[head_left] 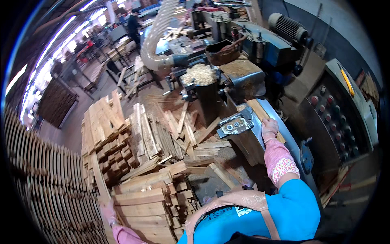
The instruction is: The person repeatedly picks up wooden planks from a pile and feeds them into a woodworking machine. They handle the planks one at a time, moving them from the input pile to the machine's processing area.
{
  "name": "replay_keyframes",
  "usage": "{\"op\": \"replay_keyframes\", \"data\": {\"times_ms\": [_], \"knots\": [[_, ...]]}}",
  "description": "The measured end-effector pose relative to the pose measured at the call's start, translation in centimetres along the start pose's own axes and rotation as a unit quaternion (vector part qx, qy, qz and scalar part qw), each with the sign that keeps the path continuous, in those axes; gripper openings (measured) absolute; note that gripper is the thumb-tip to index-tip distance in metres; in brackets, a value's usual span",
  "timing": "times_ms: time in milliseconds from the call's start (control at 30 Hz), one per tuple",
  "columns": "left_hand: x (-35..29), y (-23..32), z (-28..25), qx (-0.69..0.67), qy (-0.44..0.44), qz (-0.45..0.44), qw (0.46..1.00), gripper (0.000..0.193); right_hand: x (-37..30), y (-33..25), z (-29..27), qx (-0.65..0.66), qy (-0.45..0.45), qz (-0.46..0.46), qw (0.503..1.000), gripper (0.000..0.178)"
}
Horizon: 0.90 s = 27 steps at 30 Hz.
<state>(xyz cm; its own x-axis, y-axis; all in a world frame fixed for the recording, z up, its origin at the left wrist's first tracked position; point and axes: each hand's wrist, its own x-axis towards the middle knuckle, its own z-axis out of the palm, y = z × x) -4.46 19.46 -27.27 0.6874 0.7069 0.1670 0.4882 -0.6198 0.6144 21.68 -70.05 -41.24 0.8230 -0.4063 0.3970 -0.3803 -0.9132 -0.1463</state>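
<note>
My right hand (270, 130), in a pale pink glove, is closed over a wooden board (256, 110). That board lies along the metal bed (266, 106) of a woodworking machine, its far end at the machine's opening. Down at the lower left, my left hand (108, 213), also gloved, grips a long narrow board (98, 175) beside a stack of planks (140, 209). Its fingers are partly hard to make out. A metal guide bracket (237, 123) sits on the bed's left side, close to my right hand.
A control panel (335, 122) with several buttons stands at the right. Loose offcuts (187, 126) cover the floor in the middle. Slatted wood stacks (44, 179) rise at the far left. A ribbed hose (152, 40) hangs beyond the machine, and another person (133, 26) stands farther back.
</note>
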Motion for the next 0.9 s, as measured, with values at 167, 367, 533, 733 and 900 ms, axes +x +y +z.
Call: {"op": "replay_keyframes", "data": {"times_ms": [167,367,533,733,900], "knots": [[-3.9,23.7,6.5,-0.415,-0.107,-0.009,0.903,0.034,0.0,-14.0,-6.6,0.426,-0.189,-0.062,0.883,0.027],[-16.5,42.7,27.1,-0.697,-0.287,-0.065,0.654,0.042,-10.4,-17.3,-15.9,0.596,-0.397,-0.221,0.662,0.097],[-30.0,50.0,33.3,-0.516,-0.556,-0.030,0.651,0.054,-15.2,-1.0,-17.8,0.418,-0.219,-0.018,0.881,0.078],[-32.1,37.2,39.2,-0.440,-0.626,-0.161,0.624,0.038,-29.2,17.4,-21.9,0.069,-0.135,0.041,0.988,0.081],[-30.7,32.3,35.8,-0.419,-0.550,-0.188,0.698,0.050,-23.1,16.0,-15.9,0.045,-0.062,0.029,0.997,0.081]]}}
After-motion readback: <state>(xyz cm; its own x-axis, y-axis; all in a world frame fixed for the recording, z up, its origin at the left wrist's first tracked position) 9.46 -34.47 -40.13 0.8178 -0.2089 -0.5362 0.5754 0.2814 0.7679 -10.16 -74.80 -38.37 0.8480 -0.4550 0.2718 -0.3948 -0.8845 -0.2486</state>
